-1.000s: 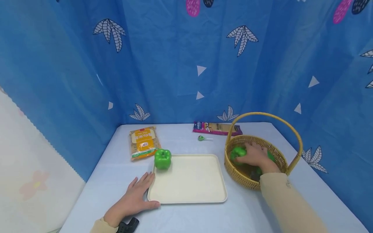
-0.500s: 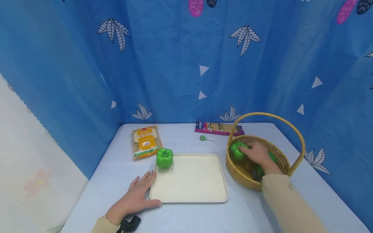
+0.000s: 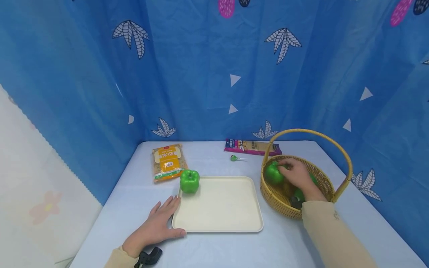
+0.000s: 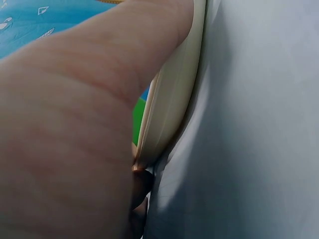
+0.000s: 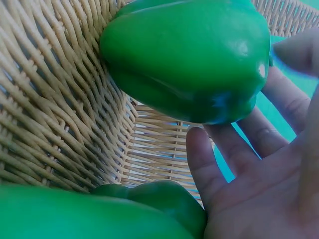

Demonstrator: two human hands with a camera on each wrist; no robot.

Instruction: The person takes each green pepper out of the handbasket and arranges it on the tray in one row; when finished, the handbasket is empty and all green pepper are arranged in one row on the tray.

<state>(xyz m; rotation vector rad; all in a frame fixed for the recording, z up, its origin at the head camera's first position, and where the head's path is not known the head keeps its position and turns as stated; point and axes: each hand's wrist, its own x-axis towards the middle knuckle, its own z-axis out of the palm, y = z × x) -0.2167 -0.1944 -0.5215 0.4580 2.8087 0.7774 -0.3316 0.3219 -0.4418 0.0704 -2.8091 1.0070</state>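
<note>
Green pepper [image 3: 273, 173] in the basket [image 3: 276, 205], frame right, beside the right hand [image 3: 297, 175].
Left hand [image 3: 156, 226] lies spread against the tray [image 3: 219, 206]; cannot tell whether the right pinches.

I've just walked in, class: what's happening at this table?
A person's right hand is in the wicker basket, touching a green pepper; whether it is gripped is unclear. The left hand rests at the left edge of the cream tray. Another green pepper sits on the tray's far left corner.

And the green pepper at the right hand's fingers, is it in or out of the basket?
In: the head view shows the pepper inside the rim of the basket.
</note>
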